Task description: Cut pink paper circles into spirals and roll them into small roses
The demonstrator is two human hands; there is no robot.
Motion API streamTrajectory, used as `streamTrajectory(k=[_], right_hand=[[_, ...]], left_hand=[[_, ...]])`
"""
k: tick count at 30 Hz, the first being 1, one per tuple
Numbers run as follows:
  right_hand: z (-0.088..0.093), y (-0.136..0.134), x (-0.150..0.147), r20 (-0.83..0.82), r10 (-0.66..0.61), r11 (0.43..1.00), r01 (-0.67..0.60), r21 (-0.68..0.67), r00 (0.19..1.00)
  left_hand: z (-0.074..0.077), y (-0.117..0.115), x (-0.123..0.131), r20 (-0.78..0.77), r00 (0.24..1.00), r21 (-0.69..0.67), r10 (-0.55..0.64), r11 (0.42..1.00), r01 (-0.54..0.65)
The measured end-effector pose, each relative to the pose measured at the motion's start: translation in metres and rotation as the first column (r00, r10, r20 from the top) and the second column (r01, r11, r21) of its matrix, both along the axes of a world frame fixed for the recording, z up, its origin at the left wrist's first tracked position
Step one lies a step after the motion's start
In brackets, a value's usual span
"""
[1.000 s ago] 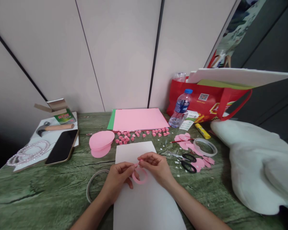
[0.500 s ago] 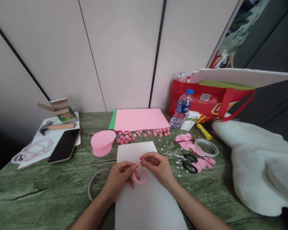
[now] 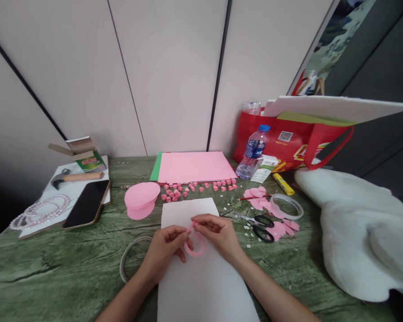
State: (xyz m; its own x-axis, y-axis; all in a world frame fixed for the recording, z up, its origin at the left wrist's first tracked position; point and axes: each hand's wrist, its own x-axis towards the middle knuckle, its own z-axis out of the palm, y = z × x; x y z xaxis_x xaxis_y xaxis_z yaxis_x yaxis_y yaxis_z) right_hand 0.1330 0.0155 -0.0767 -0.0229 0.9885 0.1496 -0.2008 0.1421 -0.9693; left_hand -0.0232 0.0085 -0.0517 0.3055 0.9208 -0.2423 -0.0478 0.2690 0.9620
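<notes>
A curled pink paper strip hangs in a loop between my hands, above a white foam board. My left hand pinches the strip near the top of the loop. Fingertips of my right hand close on the strip's upper end, almost touching the left fingertips. Behind the board lie several small rolled pink paper flowers. To the left sits a stack of pink paper circles, and a roll of tape rests beside my left forearm.
Black-handled scissors, pink paper scraps and another tape roll lie right. Behind are pink sheets, a water bottle and a red bag. A phone and hammer lie left; a white plush sits far right.
My right fingertips have come slightly left, closer to my left hand, and a short pink piece now shows between them. The whole view has shifted a little.
</notes>
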Motion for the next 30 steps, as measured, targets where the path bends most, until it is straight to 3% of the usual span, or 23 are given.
streamTrajectory(k=[11,17,23,30], right_hand=[[-0.0034,0.0006,0.0006,-0.024,0.028,0.999,-0.028,-0.028,0.999],[-0.0021,-0.0014,-0.0015,-0.037,0.008,1.0,-0.007,0.028,0.999],[-0.0012,-0.0032,-0.0022,0.02,0.026,0.999,-0.026,-0.02,0.999],[-0.0049,-0.0022,-0.0017,-0.077,0.05,0.998,-0.053,-0.028,0.996]], left_hand=[[0.0001,-0.0004,-0.0003,-0.01,1.0,0.003,-0.001,1.0,0.001],[0.0012,-0.0001,-0.0005,0.013,1.0,0.025,-0.012,1.0,0.012],[0.0024,0.0011,-0.0012,0.015,1.0,0.03,0.016,0.999,-0.016],[-0.0001,0.0005,-0.0011,0.007,1.0,0.037,-0.015,0.999,0.015]])
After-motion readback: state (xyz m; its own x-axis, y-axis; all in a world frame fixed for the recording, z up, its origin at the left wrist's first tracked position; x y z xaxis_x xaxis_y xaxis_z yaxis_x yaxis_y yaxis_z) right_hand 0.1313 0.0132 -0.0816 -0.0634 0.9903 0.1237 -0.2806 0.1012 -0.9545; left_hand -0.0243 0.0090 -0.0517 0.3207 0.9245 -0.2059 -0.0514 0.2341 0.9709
